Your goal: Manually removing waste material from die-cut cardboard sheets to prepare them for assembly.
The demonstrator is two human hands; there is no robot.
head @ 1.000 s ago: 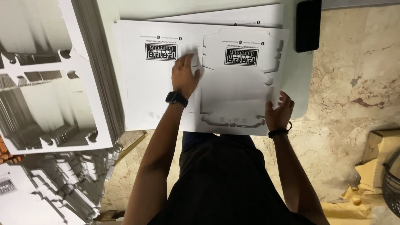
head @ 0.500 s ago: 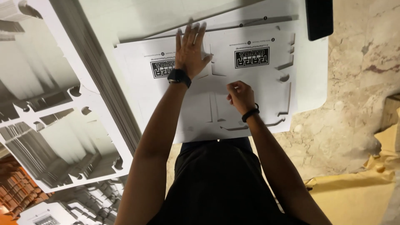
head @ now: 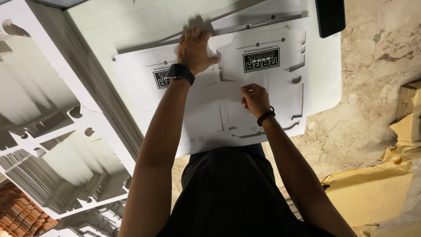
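Here the left hand (head: pixel 195 50) curls over the far edge of the white sheet (head: pixel 263 105) on the counter (head: pixel 326 74) at 12 o'clock; the right hand (head: pixel 254 98), nearly closed, pinches it mid-sheet, fingertips hidden.

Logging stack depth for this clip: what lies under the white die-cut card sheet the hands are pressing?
Under the top sheet, edges of similar white sheets show beyond its far side, on a white table. The left hand and right hand cover the middle; the count is unclear.

- A packaging workshop.
- Tall stacks of die-cut white card sheets (head: pixel 66 145) stand left of the white table (head: pixel 326 83).
- Brown wrapping paper (head: pixel 368 193) lies on the marble floor (head: pixel 377 66).
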